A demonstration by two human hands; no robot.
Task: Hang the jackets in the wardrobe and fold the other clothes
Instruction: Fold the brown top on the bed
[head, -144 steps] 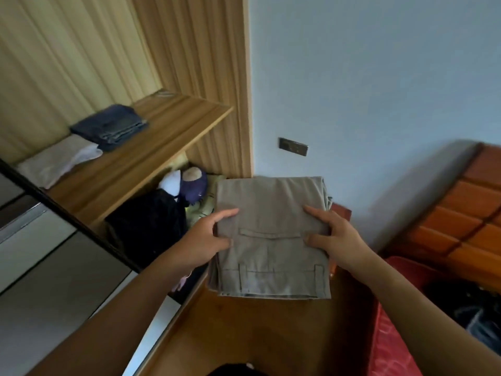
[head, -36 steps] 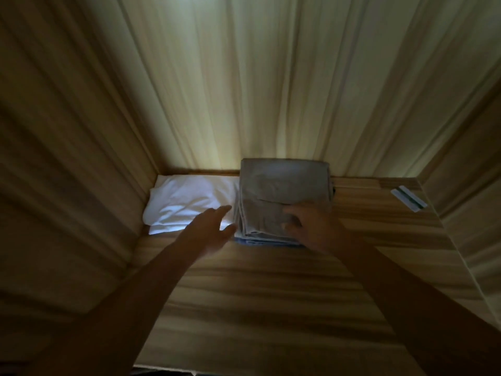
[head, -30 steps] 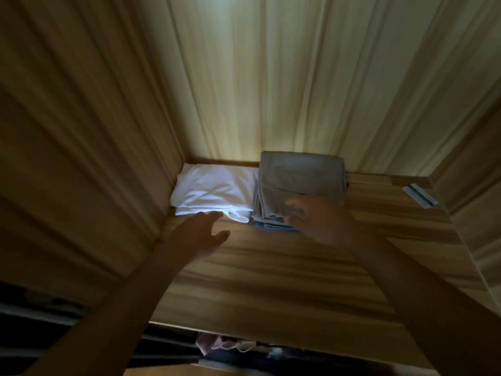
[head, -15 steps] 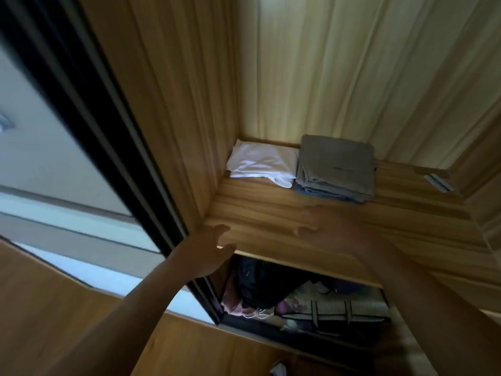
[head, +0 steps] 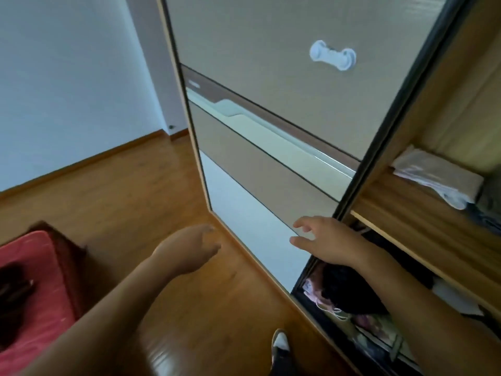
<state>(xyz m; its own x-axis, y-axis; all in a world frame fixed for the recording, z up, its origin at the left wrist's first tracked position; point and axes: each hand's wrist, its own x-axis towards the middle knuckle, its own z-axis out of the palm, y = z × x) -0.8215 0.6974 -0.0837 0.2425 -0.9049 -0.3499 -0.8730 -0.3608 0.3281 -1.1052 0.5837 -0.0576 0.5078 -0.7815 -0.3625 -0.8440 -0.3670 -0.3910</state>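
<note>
Both hands have left the shelf (head: pixel 406 213), left hand (head: pixel 195 248) and right hand (head: pixel 322 240) empty, fingers loose, folded clothes (head: pixel 436 176) stacked at 3 o'clock, while the dark garment (head: pixel 13 291) at 8 o'clock looks soft, light, best gripped by its collar.

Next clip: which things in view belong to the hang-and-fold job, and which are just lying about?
Job: folded pale garment on wardrobe shelf; dark clothes bundled below it; left hand and right hand, both empty.
Lying about: sliding door with its white fitting; red padded surface; wood floor.
</note>
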